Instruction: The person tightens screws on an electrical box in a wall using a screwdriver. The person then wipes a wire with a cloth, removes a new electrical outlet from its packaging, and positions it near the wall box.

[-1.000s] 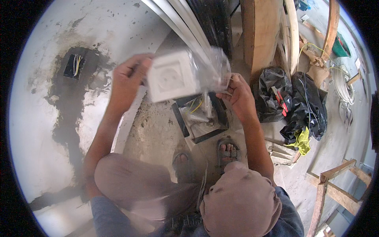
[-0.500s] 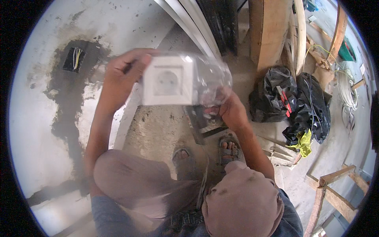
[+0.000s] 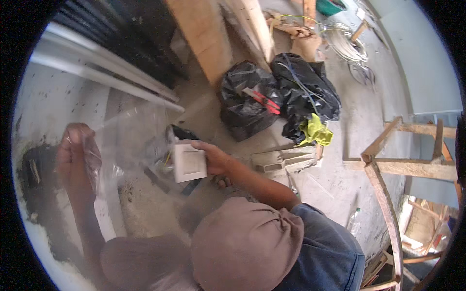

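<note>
My right hand (image 3: 213, 157) grips a white square wall socket (image 3: 182, 167) by its side, over the floor in front of my knees. Its face is blurred and turned partly away. To the left, my left hand (image 3: 77, 150) is closed on a clear plastic bag (image 3: 133, 136). The bag is stretched out loosely from that hand toward the socket and is smeared by motion. Beside my left hand, a recessed box (image 3: 34, 169) with wire ends sits in the wall. Behind the socket lies a dark container (image 3: 182, 132), partly hidden.
Two black plastic bags (image 3: 247, 109) stand ahead, with red-handled pliers (image 3: 264, 102) on one and a yellow-green cloth (image 3: 316, 130) by the other. White strips (image 3: 111, 72) lean at far left. Coiled cable (image 3: 345, 43) lies farther back. A wooden frame (image 3: 383, 194) stands at right.
My view has swung to the right. The socket, earlier inside the clear bag between both hands, is now out of it in my right hand, and my left hand has pulled the bag leftward.
</note>
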`<state>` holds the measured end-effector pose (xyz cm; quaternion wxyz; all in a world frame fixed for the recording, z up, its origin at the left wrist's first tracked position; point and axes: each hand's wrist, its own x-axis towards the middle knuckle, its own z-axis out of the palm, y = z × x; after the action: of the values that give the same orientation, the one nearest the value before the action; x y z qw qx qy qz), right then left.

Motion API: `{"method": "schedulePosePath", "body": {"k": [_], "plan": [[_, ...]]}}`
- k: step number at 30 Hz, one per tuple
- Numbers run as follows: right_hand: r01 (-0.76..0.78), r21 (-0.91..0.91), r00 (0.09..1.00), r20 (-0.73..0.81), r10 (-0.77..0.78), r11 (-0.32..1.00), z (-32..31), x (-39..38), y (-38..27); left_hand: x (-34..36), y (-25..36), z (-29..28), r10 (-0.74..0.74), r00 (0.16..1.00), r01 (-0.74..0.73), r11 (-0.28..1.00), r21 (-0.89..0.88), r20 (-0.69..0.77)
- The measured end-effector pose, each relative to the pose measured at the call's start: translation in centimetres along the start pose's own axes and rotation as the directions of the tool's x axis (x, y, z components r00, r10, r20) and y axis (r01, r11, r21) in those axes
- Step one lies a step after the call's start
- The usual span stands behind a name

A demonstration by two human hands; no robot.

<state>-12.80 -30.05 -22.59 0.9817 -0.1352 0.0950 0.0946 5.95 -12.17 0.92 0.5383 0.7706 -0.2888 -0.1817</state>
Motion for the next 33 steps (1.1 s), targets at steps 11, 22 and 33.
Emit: {"method": "schedulePosePath", "body": {"k": [11, 22, 33], "plan": [[0.224, -0.268, 0.91, -0.287, -0.3, 0.937, -1.4, -9.9, -6.6, 5.6, -9.4, 7.3, -0.29, 0.647, -0.061, 0.902, 0.427, 0.705], [0.279, -0.305, 0.912, -0.212, -0.35, 0.911, 2.4, -3.7, -7.0, 2.5, -11.9, 10.9, -0.123, 0.856, -0.121, 0.896, 0.427, 0.501], [0.321, -0.598, 0.932, 0.062, -0.358, 0.734, 6.0, 2.4, -3.7, 0.7, -8.6, 10.3, -0.535, 0.626, 0.755, 0.597, -0.271, 0.567]]}}
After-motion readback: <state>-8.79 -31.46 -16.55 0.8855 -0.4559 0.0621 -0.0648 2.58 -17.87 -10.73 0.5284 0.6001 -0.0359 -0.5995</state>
